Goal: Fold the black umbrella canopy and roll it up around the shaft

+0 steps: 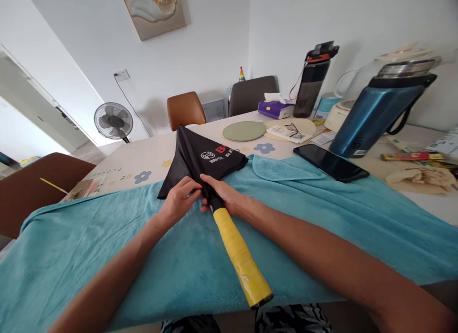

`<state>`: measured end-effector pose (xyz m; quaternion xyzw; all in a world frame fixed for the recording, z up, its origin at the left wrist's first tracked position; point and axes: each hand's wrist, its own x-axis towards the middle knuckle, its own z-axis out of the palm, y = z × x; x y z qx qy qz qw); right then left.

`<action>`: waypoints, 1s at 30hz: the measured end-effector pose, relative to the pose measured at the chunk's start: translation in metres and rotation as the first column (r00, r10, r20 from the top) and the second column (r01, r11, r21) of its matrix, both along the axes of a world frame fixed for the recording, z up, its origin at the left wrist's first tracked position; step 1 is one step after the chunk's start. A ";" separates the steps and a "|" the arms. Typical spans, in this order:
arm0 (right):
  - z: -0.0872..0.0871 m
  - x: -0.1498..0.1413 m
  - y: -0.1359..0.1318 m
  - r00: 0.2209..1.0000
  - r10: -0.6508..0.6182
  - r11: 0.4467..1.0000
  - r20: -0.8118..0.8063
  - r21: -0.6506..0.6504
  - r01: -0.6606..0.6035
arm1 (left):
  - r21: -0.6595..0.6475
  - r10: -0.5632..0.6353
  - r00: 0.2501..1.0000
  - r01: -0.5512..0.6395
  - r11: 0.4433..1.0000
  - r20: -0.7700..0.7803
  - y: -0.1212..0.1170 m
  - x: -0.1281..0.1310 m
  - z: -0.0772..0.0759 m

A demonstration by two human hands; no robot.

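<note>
On the teal towel (118, 247) lies what looks like a folded umbrella, its loose black fabric (193, 154) flared away from me and printed with a round logo and red and white lettering. A yellow wrapped handle (239, 252) points toward me, with shiny film near its end. My right hand (223, 192) is wrapped round the black part just beyond the handle, thumb on top. From the left, my left hand (182, 197) pinches the gathered fabric with bent fingers. The fingertips of both hands nearly meet, and what lies beneath them is partly hidden.
A black phone (331, 162) lies on the towel's right side. Behind it stand a blue flask (379, 113), a dark bottle (313, 80) and a glass jug (361, 80). A green round mat (244, 131), glasses (293, 130) and purple tissue pack (275, 109) sit farther back.
</note>
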<state>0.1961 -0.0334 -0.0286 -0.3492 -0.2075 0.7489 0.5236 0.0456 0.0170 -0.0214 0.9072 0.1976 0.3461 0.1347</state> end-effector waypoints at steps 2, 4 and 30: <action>0.001 0.001 -0.001 0.999 0.031 1.000 -0.023 -0.001 -0.031 | 0.003 0.022 1.000 -0.022 1.000 0.006 -0.002 0.003 -0.002; 0.001 0.001 -0.001 0.998 0.051 0.999 -0.032 -0.013 -0.051 | 0.007 0.040 0.999 -0.040 0.999 -0.008 -0.005 0.005 -0.003; 0.001 0.000 -0.001 0.996 0.030 0.998 0.089 -0.049 -0.026 | -0.358 0.245 0.958 -0.283 0.890 -0.149 -0.003 -0.007 0.015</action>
